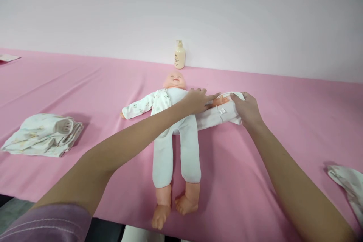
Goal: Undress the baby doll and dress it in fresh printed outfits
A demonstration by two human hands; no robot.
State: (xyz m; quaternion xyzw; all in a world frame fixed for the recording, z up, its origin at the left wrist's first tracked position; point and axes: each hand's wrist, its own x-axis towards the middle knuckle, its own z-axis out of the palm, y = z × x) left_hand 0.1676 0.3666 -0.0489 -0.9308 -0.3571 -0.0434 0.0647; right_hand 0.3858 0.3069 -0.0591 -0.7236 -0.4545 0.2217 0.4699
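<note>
A baby doll lies on its back in white pants, feet bare and pointing towards me. Its arm on the left is inside the sleeve of a patterned white baby shirt. The shirt's other half is spread out to the right, inside face up with a small tag. On that half rests the doll's bare hand. My left hand is around the doll's arm on the right, one finger stretched along it. At the outer end, my right hand pinches the shirt's edge between thumb and fingers.
A cream pump bottle stands behind the doll's head, by the wall. Folded patterned baby clothes lie on the left, and another white cloth at the right edge. A pink sheet covers the table. A flat card-like item is far left.
</note>
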